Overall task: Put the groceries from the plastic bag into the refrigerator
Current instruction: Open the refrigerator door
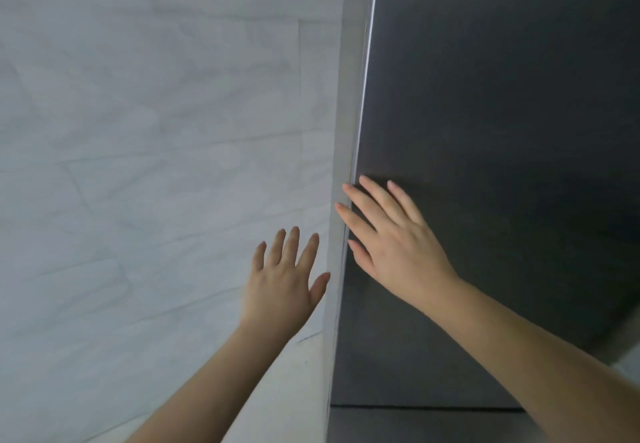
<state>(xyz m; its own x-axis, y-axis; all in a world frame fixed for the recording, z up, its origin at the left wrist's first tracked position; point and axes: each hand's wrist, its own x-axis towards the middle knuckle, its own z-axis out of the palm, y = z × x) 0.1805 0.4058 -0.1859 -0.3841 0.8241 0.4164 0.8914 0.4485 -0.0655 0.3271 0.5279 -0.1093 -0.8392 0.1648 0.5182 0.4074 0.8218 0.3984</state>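
The dark grey refrigerator door (502, 131) fills the right half of the head view, with its pale side edge (349, 131) running down the middle. My right hand (391, 238) lies flat on the door's front, fingers spread, fingertips at the left edge. My left hand (284, 276) is raised beside that edge, fingers apart, holding nothing; I cannot tell whether its thumb touches the edge. No plastic bag or groceries are in view.
A wall of pale grey marbled tiles (138, 165) covers the left half, close to the refrigerator's side. A horizontal seam (415, 407) crosses the refrigerator front low down, with another dark panel below it.
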